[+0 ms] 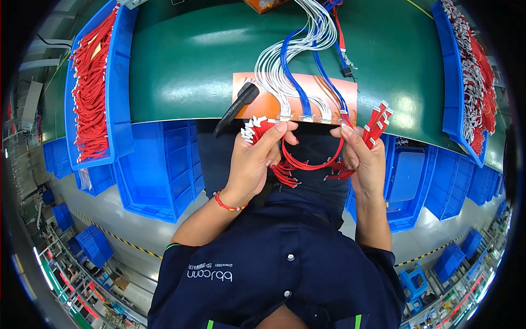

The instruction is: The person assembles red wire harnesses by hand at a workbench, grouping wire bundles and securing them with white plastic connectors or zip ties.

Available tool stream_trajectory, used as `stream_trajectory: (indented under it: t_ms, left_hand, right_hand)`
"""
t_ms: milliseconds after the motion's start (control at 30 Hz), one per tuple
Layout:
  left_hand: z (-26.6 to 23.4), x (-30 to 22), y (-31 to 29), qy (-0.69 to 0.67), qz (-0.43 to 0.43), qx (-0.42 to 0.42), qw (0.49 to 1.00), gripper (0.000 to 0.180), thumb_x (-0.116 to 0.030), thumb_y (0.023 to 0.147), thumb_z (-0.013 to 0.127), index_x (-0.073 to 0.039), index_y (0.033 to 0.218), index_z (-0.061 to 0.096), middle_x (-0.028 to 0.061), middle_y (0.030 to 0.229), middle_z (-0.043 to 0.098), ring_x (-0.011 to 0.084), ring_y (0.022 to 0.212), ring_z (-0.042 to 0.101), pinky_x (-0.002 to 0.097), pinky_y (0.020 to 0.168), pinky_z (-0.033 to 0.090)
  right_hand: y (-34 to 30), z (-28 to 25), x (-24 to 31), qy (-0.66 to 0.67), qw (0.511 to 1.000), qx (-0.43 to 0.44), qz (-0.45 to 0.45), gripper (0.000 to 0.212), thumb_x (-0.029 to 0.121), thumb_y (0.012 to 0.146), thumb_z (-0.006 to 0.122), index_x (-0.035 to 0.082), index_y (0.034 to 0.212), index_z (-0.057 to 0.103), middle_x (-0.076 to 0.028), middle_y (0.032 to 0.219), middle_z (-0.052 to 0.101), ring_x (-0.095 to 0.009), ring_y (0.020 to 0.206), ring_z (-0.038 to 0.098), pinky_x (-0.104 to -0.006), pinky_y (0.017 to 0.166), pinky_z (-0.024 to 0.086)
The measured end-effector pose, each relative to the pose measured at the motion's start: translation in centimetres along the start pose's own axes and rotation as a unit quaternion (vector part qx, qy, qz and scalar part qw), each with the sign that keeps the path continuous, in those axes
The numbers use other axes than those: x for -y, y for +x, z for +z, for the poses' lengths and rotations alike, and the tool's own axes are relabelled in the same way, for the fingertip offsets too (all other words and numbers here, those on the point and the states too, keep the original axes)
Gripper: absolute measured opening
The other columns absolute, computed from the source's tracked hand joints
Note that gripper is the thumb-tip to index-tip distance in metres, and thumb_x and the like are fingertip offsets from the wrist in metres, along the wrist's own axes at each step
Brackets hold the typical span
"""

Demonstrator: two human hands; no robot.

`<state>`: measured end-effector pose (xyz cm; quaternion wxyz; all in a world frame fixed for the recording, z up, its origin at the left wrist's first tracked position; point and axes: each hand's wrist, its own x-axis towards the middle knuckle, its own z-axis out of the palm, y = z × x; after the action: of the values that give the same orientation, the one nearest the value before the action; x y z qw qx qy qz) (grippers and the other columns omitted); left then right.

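Observation:
My left hand [255, 158] is closed round a bunch of red wires [264, 130] whose white connectors fan out above the fist. Its thumb and finger pinch near a white connector at the table's edge. My right hand [364, 160] grips another bunch of red wires [376, 122], tipped with white connectors, and its thumb is at the end of a blue wire bundle [332, 88]. Looped red wires [307, 165] hang between both hands. White wires [268, 68] and blue wires end in connectors along the edge of an orange board [241, 88]. Exact finger contact is partly hidden.
A black handheld tool [236, 108] lies at the board's left. On the green table [181, 71], blue bins of red wires stand left [126, 60] and right [446, 71]. More blue crates [159, 170] sit below the table edge. A black connector [347, 71] lies beyond the board.

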<state>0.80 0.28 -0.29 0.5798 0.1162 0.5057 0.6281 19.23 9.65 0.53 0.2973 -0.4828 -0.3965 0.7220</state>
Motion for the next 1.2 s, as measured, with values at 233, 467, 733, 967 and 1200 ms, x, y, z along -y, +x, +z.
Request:
stream_trajectory:
  t_ms: [233,467,733,967,1200]
  left_hand:
    - [0.0,-0.3,0.0,0.005,-0.008,0.023,1.000,0.026,-0.019,0.097,0.056,0.002,0.106,0.068,0.0035,0.077,0.064,0.0018,0.047,0.034,0.0204,0.046,0.029]
    - [-0.1,-1.0,-0.3,0.026,-0.054,0.068,0.996,0.029,-0.022,0.099,0.052,0.002,0.108,0.065,0.0052,0.074,0.064,0.0012,0.048,0.035,0.0184,0.046,0.030]
    - [0.1,-0.5,0.5,0.027,-0.055,0.092,0.994,0.029,-0.024,0.101,0.051,-0.001,0.093,0.066,-0.0002,0.059,0.056,0.0018,0.047,0.037,0.0186,0.044,0.028]
    - [1.0,-1.2,-1.4,0.137,-0.018,0.170,0.976,0.032,-0.027,0.099,0.054,0.001,0.098,0.069,-0.0015,0.060,0.058,0.0008,0.051,0.045,0.0156,0.047,0.032]
    - [2.1,-2.2,-2.2,0.124,-0.048,0.168,0.977,0.025,-0.016,0.095,0.063,0.002,0.112,0.067,-0.0019,0.075,0.062,0.0016,0.064,0.052,0.0163,0.059,0.044]
  right_hand:
    - [0.3,0.0,0.1,0.005,1.000,0.016,0.015,0.027,0.023,0.095,0.062,-0.001,0.094,0.072,0.009,0.050,0.040,-0.001,0.045,0.031,-0.0209,0.045,0.022]
    - [-0.6,-1.5,0.4,-0.078,0.996,-0.010,-0.032,0.031,0.025,0.097,0.058,-0.003,0.104,0.070,0.011,0.056,0.035,0.000,0.050,0.026,-0.0209,0.047,0.018]
    - [0.4,-0.1,-0.1,-0.037,0.999,0.031,-0.012,0.028,0.022,0.096,0.060,-0.004,0.099,0.071,0.012,0.053,0.035,0.001,0.047,0.024,-0.0221,0.046,0.015]
    - [-1.3,-1.6,0.8,-0.027,0.989,0.141,0.045,0.026,0.022,0.092,0.065,-0.004,0.092,0.071,0.005,0.059,0.052,-0.001,0.047,0.031,-0.0208,0.046,0.020]
    - [-2.1,0.1,-0.1,-0.131,0.949,0.285,0.028,0.020,0.014,0.094,0.063,-0.003,0.103,0.070,-0.007,0.096,0.072,-0.009,0.091,0.064,-0.0241,0.082,0.050]
